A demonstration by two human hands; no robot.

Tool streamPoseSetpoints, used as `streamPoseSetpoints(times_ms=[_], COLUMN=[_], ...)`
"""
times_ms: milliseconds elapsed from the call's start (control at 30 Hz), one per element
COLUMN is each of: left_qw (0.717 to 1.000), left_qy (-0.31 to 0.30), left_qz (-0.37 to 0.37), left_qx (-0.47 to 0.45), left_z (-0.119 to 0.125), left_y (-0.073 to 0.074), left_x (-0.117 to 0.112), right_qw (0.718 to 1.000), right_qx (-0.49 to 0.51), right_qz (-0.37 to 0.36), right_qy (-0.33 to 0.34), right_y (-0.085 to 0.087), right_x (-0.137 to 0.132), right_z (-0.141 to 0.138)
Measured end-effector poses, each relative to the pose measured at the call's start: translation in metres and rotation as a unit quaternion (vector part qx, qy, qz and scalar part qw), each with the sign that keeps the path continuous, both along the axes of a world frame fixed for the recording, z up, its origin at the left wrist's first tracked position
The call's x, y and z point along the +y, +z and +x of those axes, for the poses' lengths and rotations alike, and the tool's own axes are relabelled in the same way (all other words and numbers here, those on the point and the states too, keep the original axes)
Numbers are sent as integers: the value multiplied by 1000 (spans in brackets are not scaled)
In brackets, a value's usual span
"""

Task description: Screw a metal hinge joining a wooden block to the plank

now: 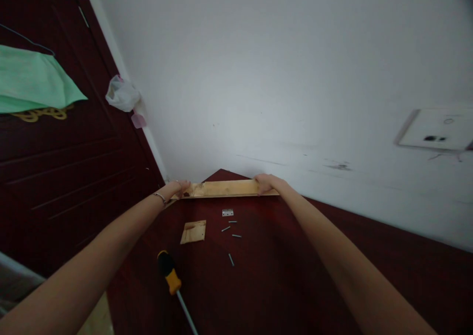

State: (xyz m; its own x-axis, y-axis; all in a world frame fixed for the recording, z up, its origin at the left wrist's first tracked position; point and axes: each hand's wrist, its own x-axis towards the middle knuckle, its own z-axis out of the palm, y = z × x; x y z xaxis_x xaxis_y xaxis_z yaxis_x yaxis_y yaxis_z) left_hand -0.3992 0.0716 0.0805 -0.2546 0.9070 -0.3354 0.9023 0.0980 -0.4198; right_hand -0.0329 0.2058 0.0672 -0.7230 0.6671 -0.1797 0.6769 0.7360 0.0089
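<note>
A long pale wooden board (pixel 225 188) lies across the far corner of a dark red table (pixel 281 276), close to the white wall. My left hand (pixel 179 188) grips the board's left end with fingers curled over it; a thin bracelet circles that wrist. My right hand (pixel 266 183) clasps the board's right end the same way. Nearer to me lie a small square wooden piece (pixel 193 232), a small metal hinge (pixel 227 212) and several loose screws (pixel 231 231). A screwdriver (pixel 170 275) with a black and yellow handle rests at the table's near left.
A dark red door (pixel 55 177) stands at the left with a green cloth (pixel 33 81) hanging on it and a white plastic bag (pixel 122 94) by its frame. A wall socket plate (pixel 436 130) sits on the white wall at right.
</note>
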Motion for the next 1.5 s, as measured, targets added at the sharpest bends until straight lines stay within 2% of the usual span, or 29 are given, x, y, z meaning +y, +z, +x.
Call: streamPoseSetpoints(times_ms=[200,367,533,700,900,967,1100,1133,1267,1333,1400,1500], left_qw=[998,992,979,945,879,852,777,769,735,714,693,665], left_qy=[-50,-115,-194,-315,-466,-515,-622,-633,-672,-693,-713,-736], left_qz=[31,50,51,65,97,96,98,92,87,92,96,106], left_qx=[19,27,35,60,31,18,-6,-7,-27,-40,-52,-66], left_z=[11,37,89,157,250,284,352,369,432,459,480,503], left_y=[34,62,86,93,80,71,47,40,13,1,-9,-22], left_x=[12,23,29,43,56,58,60,60,56,55,54,55], right_qw=[997,992,985,969,944,932,910,904,890,868,842,818], right_qx=[25,38,55,96,77,72,97,103,130,133,145,162], right_qz=[79,124,147,159,189,207,216,212,166,144,133,131], right_qy=[6,-11,-68,-163,-259,-288,-340,-356,-404,-457,-503,-537], right_y=[35,53,55,49,41,35,15,10,-14,-24,-33,-41], right_x=[-43,-103,-177,-255,-356,-387,-438,-448,-475,-483,-487,-489], right_z=[41,85,133,176,203,207,214,216,222,222,217,209])
